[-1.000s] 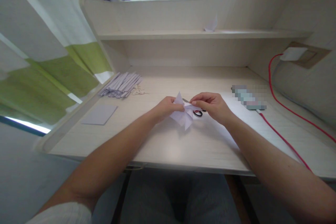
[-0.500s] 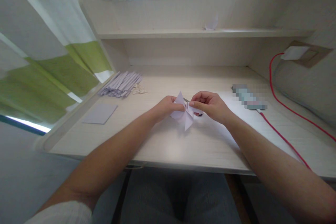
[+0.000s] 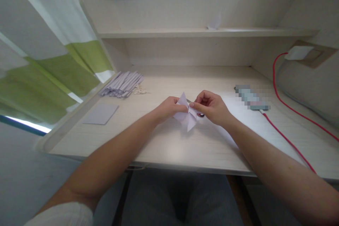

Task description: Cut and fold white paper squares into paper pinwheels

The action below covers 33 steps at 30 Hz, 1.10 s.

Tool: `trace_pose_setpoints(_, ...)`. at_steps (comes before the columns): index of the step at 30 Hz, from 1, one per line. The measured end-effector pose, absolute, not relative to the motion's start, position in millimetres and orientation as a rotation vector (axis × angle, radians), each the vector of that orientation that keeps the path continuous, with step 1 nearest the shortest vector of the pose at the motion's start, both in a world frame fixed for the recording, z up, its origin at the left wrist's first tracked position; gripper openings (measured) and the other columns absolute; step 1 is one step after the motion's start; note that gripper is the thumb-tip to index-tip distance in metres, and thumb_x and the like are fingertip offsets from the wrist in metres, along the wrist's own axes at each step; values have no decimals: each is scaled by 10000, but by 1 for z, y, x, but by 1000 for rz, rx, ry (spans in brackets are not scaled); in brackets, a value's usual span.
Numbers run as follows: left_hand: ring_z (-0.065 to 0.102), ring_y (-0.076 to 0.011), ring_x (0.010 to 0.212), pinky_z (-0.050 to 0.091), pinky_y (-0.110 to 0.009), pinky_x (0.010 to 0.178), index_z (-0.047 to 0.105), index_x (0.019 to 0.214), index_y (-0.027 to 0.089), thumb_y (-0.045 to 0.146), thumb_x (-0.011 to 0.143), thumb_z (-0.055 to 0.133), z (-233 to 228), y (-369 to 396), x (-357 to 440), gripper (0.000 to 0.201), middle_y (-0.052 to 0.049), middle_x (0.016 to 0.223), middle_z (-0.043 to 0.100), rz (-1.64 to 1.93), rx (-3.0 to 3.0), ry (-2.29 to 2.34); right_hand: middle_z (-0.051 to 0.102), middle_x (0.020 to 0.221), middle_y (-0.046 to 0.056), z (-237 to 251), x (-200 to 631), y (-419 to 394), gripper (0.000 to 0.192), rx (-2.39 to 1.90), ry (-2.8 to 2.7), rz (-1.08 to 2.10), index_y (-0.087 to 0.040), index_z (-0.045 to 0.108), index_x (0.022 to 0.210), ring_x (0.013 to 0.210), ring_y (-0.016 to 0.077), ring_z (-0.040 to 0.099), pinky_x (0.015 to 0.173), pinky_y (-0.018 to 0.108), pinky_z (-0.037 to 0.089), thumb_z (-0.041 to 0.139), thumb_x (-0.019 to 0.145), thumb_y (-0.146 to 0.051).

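Observation:
A white folded paper piece with pointed flaps is held above the middle of the desk. My left hand grips its left side, thumb on top. On its right side, my right hand pinches the paper between thumb and fingers close to the centre fold. Behind the paper, partly hidden, lies a thin metal tool with a dark, rounded end, perhaps scissors; its kind is hard to make out.
On the desk, a pile of folded paper strips lies at the back left beside thin pale strings. Nearer is a stack of square paper. A phone on a red cable lies right. Above runs a shelf.
My right hand has shifted slightly and its fingers are curled in more, with the thumb nearer the paper's centre. The paper has turned a little; my left hand keeps its grip.

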<state>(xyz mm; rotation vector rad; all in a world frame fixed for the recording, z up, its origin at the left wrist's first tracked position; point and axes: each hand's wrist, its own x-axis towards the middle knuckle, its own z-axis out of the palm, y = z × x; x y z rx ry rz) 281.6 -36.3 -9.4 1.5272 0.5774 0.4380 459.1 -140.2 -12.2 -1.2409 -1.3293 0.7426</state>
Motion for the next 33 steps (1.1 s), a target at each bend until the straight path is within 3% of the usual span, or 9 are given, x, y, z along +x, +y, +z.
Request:
trace_pose_setpoints(7, 591, -136, 590, 396, -248, 586, 746, 779, 95, 280, 601, 761, -10, -37, 281, 257, -45, 696, 687, 414, 1530, 581, 599, 683, -19, -18, 460, -141, 324, -1270, -1381, 602, -240, 569, 788, 561, 132, 526, 521, 303, 393, 824, 848, -430)
trace_pose_setpoints(16, 555, -124, 573, 362, -250, 582, 704, 710, 108, 289, 600, 762, -8, -40, 283, 220, -21, 656, 648, 406, 1529, 575, 587, 716, -17, -23, 461, -141, 273, -1342, -1499, 334, -224, 568, 800, 599, 128, 494, 550, 299, 364, 794, 872, -360)
trace_pose_setpoints(33, 557, -126, 533, 354, -266, 556, 689, 677, 115, 277, 586, 748, -8, -40, 284, 195, -20, 613, 632, 394, 1406, 569, 631, 755, 7, -19, 459, -146, 224, -1356, -1601, 131, -220, 570, 818, 644, 150, 541, 618, 314, 417, 744, 904, -333)
